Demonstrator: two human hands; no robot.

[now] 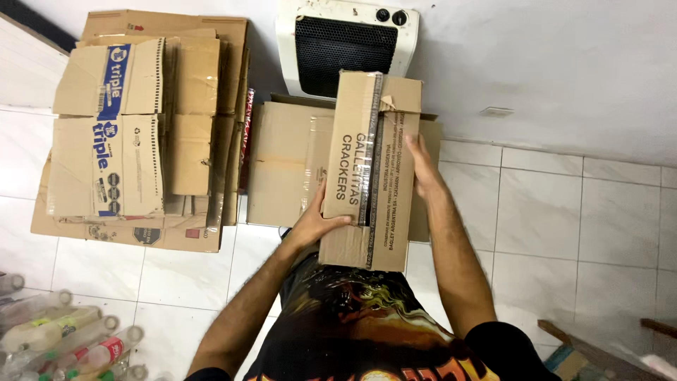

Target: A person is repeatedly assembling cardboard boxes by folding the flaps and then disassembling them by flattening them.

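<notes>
Hands: left hand (319, 220) and right hand (425, 171) clasp the box (370, 169) by its sides.
Behind box: heater (345, 42), partly hidden.
Left of box: flattened cartons (141, 134).
Bottles (56, 339): cut off at the frame corner.

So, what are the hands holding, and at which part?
Both hold one taped cardboard box. The left hand grips its left long edge near the lower end; the right hand presses flat on its right long side.

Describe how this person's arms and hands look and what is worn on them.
Both arms are bare from the short sleeves down, with dark hair on the forearms. The left hand and right hand wear no gloves, and no rings, watch or bracelets show. The short sleeves belong to a black T-shirt with an orange and yellow graphic print across the chest.
</notes>
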